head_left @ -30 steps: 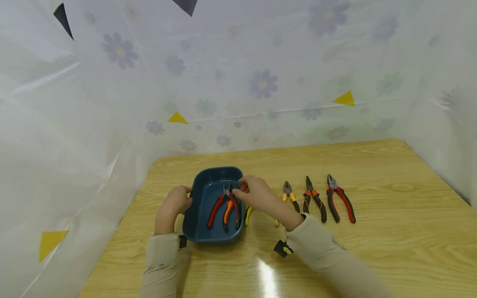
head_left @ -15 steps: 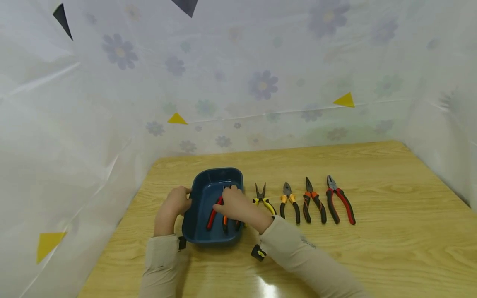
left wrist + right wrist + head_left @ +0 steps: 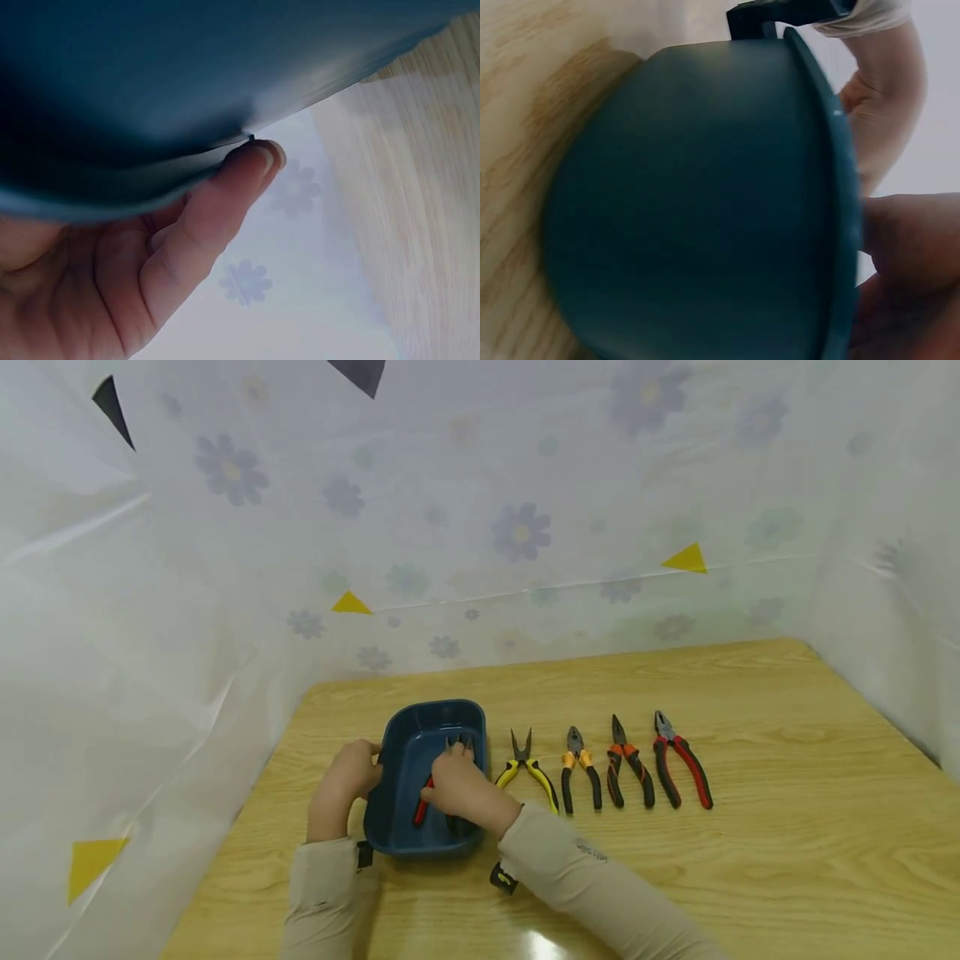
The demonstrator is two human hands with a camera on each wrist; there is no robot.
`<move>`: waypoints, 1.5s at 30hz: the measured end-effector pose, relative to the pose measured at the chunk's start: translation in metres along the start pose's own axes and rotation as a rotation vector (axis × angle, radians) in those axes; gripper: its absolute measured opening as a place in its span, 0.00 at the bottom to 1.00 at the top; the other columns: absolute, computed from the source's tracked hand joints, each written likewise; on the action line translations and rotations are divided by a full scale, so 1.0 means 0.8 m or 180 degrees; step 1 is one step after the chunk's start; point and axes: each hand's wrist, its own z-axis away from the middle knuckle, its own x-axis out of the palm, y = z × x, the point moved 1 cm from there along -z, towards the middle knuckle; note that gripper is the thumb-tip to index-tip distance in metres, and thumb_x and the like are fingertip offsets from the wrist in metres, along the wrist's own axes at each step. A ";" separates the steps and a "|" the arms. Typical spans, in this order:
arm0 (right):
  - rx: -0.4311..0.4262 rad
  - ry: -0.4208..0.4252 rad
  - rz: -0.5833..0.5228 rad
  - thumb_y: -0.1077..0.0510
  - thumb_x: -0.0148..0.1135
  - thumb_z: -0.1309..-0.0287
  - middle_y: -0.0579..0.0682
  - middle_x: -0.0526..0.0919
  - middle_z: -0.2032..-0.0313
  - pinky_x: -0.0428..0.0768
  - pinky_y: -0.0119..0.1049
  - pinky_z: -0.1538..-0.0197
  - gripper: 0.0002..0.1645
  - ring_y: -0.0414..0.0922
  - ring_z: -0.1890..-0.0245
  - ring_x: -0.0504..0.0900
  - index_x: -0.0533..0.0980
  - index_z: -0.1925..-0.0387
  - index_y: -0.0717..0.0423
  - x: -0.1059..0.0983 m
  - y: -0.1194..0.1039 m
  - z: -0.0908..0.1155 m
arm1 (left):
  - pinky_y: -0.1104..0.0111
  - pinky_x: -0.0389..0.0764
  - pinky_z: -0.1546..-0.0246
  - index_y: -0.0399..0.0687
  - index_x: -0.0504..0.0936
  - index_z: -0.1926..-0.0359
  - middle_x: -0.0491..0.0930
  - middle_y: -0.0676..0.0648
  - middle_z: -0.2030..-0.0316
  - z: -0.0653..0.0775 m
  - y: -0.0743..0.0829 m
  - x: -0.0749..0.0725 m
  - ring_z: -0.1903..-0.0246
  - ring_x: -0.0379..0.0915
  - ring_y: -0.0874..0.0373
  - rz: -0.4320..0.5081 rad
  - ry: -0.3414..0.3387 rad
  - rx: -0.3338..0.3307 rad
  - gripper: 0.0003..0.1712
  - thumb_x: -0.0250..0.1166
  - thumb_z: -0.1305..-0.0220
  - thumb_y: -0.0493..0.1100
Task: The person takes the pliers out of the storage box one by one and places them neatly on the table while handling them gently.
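A dark blue rectangular bin [image 3: 401, 777] stands at the left of the table. My left hand [image 3: 352, 774] holds its left rim; in the left wrist view the fingers [image 3: 199, 225] curl against the bin's edge. Inside the bin my right hand [image 3: 463, 785] lies over the pliers, fingers pointing down. A red handle [image 3: 422, 812] shows left of that hand, and metal plier tips [image 3: 453, 742] show beyond it. Whether the right fingers grip any pliers is hidden; in the right wrist view the bin's outer wall [image 3: 697, 202] covers them.
Right of the bin several pliers lie in a row: yellow-handled long-nose pliers [image 3: 522, 764], yellow-and-black pliers [image 3: 576, 760], orange-and-black long-nose pliers [image 3: 619, 752] and red-and-black pliers [image 3: 678, 752]. White flowered sheeting [image 3: 450, 527] hangs behind the wooden table [image 3: 750, 735].
My right hand has moved left from the bin's right rim to over the pliers inside, uncovering the yellow long-nose pliers on the table. My left hand stays on the rim.
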 end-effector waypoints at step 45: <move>0.1175 0.0521 0.2409 0.16 0.46 0.54 0.62 0.73 0.51 0.73 0.43 0.48 0.53 0.55 0.53 0.69 0.81 0.49 0.54 0.066 -0.036 -0.021 | 0.66 0.78 0.81 0.19 0.68 0.41 0.76 0.24 0.51 -0.001 0.001 -0.001 0.85 0.76 0.56 -0.0081 -0.0028 -0.0053 0.25 0.52 0.39 0.28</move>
